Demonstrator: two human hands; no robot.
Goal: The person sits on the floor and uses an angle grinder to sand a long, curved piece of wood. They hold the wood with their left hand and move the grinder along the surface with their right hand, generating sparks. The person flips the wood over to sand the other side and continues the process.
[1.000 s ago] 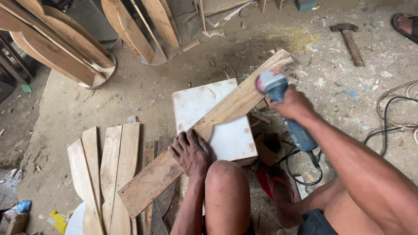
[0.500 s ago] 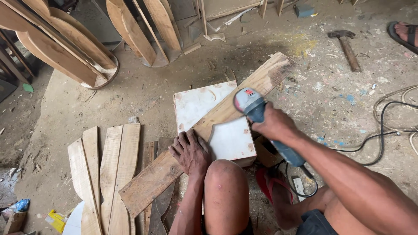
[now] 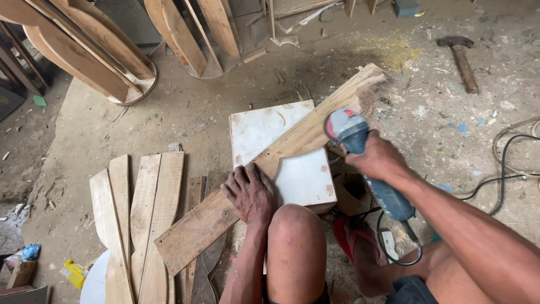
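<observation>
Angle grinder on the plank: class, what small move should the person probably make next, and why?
Probably draw the angle grinder a little further down the plank toward the left hand. The right hand holds its head at the plank's edge, over the white block. The left hand presses the plank flat, and unworked board lies between tool and hand.

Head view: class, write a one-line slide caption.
Left hand pins a long wooden plank across a white square block; right hand holds a blue angle grinder over it.
</observation>
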